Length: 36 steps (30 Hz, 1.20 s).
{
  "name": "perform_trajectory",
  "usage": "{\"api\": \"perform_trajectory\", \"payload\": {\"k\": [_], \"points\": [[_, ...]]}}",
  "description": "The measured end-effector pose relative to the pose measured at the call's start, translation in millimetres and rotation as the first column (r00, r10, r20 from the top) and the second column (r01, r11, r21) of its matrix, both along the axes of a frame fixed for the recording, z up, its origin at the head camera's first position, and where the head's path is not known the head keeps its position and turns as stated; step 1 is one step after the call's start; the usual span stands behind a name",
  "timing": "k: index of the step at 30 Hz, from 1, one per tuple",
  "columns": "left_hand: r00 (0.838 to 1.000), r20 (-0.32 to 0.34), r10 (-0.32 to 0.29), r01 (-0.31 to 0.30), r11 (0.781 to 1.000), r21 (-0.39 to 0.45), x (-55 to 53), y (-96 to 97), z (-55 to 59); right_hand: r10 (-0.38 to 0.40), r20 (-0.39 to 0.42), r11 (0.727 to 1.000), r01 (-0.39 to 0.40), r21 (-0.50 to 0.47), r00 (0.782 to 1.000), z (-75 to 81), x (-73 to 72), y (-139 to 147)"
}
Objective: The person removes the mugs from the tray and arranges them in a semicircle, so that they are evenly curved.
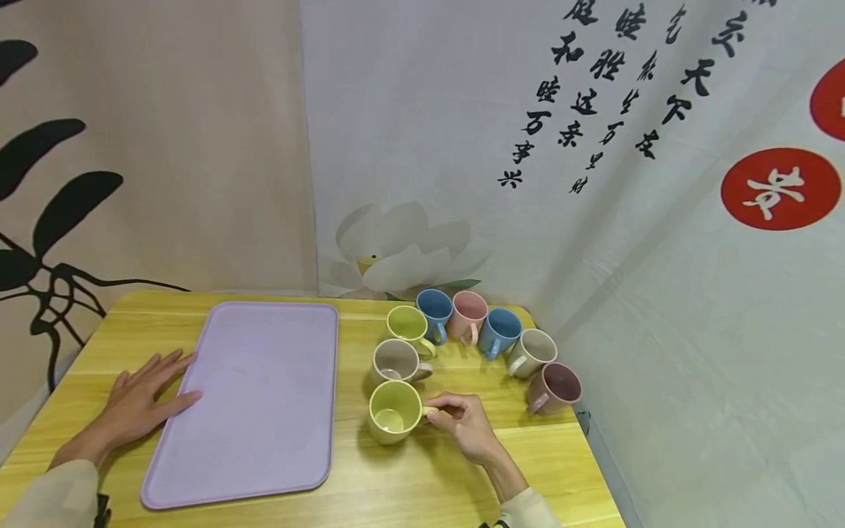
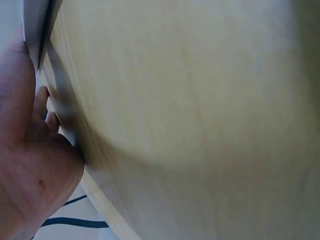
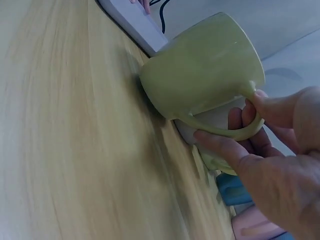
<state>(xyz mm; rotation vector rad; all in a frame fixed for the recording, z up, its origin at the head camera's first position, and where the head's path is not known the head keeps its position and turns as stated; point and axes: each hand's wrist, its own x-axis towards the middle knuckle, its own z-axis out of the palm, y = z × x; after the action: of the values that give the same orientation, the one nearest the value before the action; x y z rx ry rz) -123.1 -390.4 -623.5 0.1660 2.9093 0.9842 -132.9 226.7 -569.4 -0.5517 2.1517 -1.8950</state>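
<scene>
My right hand (image 1: pixel 465 425) pinches the handle of a yellow-green mug (image 1: pixel 391 416) between thumb and fingers. In the right wrist view this mug (image 3: pixel 205 65) stands close to the tabletop; whether its base touches the wood I cannot tell. Just behind it are a grey-white mug (image 1: pixel 394 361) and another yellow-green mug (image 1: pixel 405 323). A flat lilac tray (image 1: pixel 254 403) lies left of the mugs. At the tray's left edge rests my left hand (image 1: pixel 141 400), fingers extended and thumb touching the rim. The left wrist view shows that hand (image 2: pixel 37 165) beside the tray's side.
Along the table's back right corner curve a blue mug (image 1: pixel 433 308), a pink mug (image 1: pixel 469 315), a second blue mug (image 1: pixel 499 331), a beige mug (image 1: pixel 533 352) and a mauve mug (image 1: pixel 554 389). A printed cloth (image 1: pixel 422 147) hangs directly behind the wooden table (image 1: pixel 396 491).
</scene>
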Motion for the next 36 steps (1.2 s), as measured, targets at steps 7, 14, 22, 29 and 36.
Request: {"api": "perform_trajectory", "payload": {"k": [7,14,22,29,36], "points": [[1.000,0.001,0.000,0.000,1.000,-0.001,1.4,-0.2,0.8,-0.015,0.037,1.000,0.016,-0.022,0.999,-1.0,1.6,0],[1.000,0.013,0.004,-0.004,1.000,-0.002,1.9,-0.7,2.3,-0.015,0.084,0.999,0.018,-0.044,0.996,-2.4,1.8,2],[1.000,0.017,0.007,-0.007,1.000,-0.002,1.9,-0.7,1.8,-0.003,0.115,1.000,0.007,-0.028,0.993,-3.5,-0.8,7],[1.000,0.011,-0.001,0.001,1.000,0.001,0.8,-0.6,0.6,0.012,0.133,0.999,-0.008,-0.033,0.991,-3.6,-2.2,11],[1.000,0.020,-0.002,0.002,1.000,-0.007,1.0,0.4,3.0,0.011,0.094,0.999,-0.014,0.033,0.996,-2.7,-3.0,15]]}}
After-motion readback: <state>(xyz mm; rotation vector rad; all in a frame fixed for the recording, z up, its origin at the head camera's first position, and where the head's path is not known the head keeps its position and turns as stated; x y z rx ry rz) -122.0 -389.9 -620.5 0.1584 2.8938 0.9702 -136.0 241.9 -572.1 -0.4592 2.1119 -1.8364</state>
